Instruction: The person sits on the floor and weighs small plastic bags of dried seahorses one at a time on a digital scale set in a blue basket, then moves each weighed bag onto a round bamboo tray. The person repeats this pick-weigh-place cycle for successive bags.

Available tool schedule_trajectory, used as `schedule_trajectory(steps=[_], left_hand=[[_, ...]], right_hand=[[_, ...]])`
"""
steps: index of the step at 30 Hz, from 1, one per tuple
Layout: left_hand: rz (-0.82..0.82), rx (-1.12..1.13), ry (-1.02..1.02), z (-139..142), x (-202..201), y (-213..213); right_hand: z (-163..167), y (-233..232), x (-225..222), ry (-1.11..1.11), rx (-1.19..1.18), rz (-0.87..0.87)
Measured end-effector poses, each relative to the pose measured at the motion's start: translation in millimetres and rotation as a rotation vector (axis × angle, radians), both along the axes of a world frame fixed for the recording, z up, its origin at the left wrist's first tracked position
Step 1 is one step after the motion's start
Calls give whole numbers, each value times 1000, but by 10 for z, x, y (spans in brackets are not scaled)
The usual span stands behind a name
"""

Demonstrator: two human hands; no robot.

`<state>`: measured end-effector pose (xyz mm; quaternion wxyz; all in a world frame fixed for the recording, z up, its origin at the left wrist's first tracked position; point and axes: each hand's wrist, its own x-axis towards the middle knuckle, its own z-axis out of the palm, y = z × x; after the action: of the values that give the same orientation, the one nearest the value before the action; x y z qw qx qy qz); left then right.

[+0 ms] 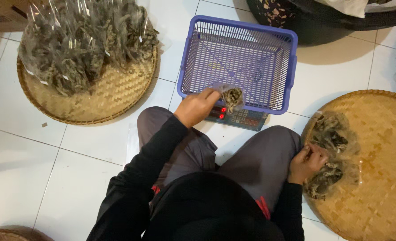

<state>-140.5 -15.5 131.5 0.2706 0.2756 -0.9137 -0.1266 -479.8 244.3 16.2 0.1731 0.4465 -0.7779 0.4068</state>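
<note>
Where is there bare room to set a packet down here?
Free: the purple basket floor, and the left tray's front rim below the packets. Crowded: the right tray's left edge, where the right hand works in dried pieces.

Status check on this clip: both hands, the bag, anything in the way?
Left hand holds small clear bag of dried pieces at purple basket rim, above scale. Right hand in loose dried pile on woven tray. Nothing blocking.
</note>
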Motion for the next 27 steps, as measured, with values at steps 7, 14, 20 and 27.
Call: schedule_trajectory(steps=[7,14,20,27], left_hand=[[2,-35,34,4,83,22],[-45,31,89,59,195,-72],[294,154,471,-405,720,-67],[713,296,668,-1176,1268,287]], right_hand=[[14,4,13,2,20,2],[-43,15,-25,-7,37,-24],[-116,24,-68,-47,-42,16],[-124,34,-100,15,-40,43]])
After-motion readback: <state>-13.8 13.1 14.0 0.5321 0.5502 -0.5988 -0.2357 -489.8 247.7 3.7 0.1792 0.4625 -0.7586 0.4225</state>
